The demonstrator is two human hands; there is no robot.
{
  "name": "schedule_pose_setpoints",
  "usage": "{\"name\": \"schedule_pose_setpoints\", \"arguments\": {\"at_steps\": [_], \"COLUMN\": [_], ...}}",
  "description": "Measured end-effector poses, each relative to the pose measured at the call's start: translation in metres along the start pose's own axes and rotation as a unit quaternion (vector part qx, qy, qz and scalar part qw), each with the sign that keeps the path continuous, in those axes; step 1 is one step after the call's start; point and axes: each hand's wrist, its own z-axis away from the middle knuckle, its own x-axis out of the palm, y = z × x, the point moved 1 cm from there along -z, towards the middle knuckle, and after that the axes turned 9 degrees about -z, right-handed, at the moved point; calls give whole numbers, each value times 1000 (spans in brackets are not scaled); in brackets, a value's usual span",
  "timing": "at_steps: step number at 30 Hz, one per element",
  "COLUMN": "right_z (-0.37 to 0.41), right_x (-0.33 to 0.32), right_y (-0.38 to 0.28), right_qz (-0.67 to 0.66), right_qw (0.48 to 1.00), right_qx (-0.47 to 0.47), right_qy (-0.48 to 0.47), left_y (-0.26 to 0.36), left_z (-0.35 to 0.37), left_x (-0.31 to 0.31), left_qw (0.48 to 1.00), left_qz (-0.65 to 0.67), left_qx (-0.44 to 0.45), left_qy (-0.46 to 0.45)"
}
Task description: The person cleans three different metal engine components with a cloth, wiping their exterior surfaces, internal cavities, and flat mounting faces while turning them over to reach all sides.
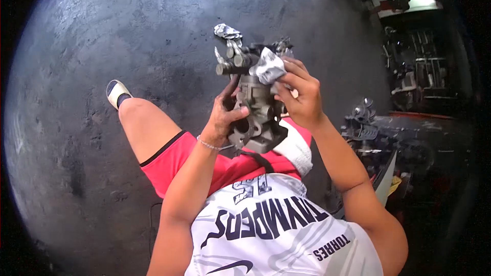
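A grey cast-metal engine part (255,103), with ports and a wide flange at its lower end, is held up over my lap. My left hand (226,115) grips its left side, fingers behind and thumb across the front. My right hand (303,91) is closed with the fingertips pinching a crumpled silvery-white wad (269,66) against the upper right of the part. Another crumpled wad (227,31) sits on the top left, above round metal fittings (234,64). What lies beneath the pinched wad is hidden.
Dark, scuffed floor (82,153) spreads out around me. To the right, another metal assembly (362,122) stands near a dark low surface (424,128). Shelves with metal parts (419,66) are at the far right. A folded white cloth (296,148) lies on my lap.
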Motion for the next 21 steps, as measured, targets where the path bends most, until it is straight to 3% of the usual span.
{"name": "schedule_pose_setpoints", "arguments": {"at_steps": [4,6,7,8,10,11,12,14,18,19,20,21], "right_z": [-12,-22,-27,-28,-26,-22,-13,5,22,19,12,6], "right_x": [15,17,19,22,30,27,28,34,33,28,25,28], "right_y": [5,20,21,28,43,42,42,45,59,62,68,69], "right_qz": [69,40,-117,-122,-338,-351,-360,-354,-375,-451,-519,-485], "right_qw": [996,995,967,965,897,898,895,926,925,880,848,872], "right_qx": [-51,14,189,188,258,256,252,123,57,147,109,64], "right_qy": [6,87,124,138,122,69,77,56,11,-4,1,16], "left_y": [5,2,-6,-5,-4,-4,-5,-10,-21,-24,-35,-48], "left_z": [-3,-2,-3,-3,3,4,8,14,18,19,20,20], "left_x": [6,5,-2,-2,-2,-6,-6,-10,-31,-41,-49,-56], "left_qw": [999,998,998,999,994,994,995,983,989,989,989,977], "left_qz": [33,66,64,51,105,104,91,160,125,107,102,174], "left_qx": [-8,-14,-3,-9,-12,-32,-36,-78,-79,-101,-106,-112], "left_qy": [1,-6,7,1,7,-11,-11,45,7,-6,-8,-43]}}
